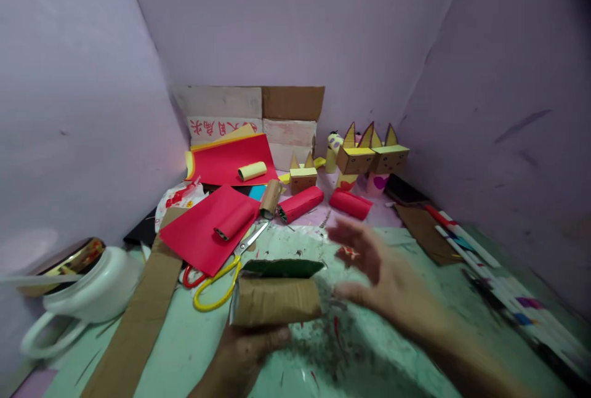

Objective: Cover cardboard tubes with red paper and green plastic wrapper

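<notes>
Cardboard box (pixel 279 303) is in the fingers of my left hand (pixel 249 347), over the near middle of the worktop (pixel 178 358), just right of the scissors (pixel 238 253). Its folded walls look thin and the top gapes, so I judge that pinching too hard could crease the near wall, while too light a hold could let it slip or spring out of shape. Swinging it left might catch the scissors' yellow handle. My left fingers are clamped at its near lower edge, thumb along it, the other fingertips hidden; my right hand (pixel 376 272) hangs to the right, fingers blurred, spread wide and apparently touching nothing.
</notes>
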`<state>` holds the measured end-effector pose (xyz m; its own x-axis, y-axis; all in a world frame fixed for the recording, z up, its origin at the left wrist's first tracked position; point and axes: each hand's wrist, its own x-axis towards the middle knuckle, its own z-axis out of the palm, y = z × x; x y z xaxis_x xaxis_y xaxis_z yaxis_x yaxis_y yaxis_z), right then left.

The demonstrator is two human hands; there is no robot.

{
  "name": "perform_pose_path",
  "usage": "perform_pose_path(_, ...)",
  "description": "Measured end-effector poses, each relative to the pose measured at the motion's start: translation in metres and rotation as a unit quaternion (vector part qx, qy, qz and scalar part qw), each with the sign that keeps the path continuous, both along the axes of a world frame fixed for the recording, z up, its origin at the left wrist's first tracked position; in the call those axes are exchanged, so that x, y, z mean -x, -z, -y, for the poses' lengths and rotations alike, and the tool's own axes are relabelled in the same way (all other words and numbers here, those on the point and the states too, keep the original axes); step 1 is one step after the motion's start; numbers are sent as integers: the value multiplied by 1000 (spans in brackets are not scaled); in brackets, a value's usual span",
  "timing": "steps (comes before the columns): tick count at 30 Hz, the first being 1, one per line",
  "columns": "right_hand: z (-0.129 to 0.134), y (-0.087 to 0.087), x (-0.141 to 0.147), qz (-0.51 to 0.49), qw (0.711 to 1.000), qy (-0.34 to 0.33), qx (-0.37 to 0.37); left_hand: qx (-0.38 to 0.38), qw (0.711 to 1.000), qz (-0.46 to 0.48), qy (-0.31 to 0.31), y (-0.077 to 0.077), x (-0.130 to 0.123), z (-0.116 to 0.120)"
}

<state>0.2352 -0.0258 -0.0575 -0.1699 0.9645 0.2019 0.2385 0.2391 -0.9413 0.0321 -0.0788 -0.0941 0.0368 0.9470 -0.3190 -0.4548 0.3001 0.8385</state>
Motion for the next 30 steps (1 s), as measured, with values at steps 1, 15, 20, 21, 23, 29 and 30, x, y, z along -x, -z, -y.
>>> perform_pose_path(1,17,5,12,-78,994,-41,57,2,1000,-5,11,0,0,1)
perform_pose_path(15,45,34,19,-31,982,2,188,-433,715,-548,13,14,35,14)
perform_pose_path(20,53,43,20,12,985,43,169,-496,603,-625,-18,10,10,17)
perform_pose_path(21,54,46,19,28,986,56,152,-492,599,-631,-19,10,7,15)
perform_pose_path(23,55,51,15,56,989,66,116,-484,598,-639,-17,9,5,10)
perform_pose_path(29,69,61,8,188,957,180,-131,-488,525,-697,9,9,15,2)
perform_pose_path(30,71,60,8,206,940,194,-190,-478,508,-716,12,11,16,3)
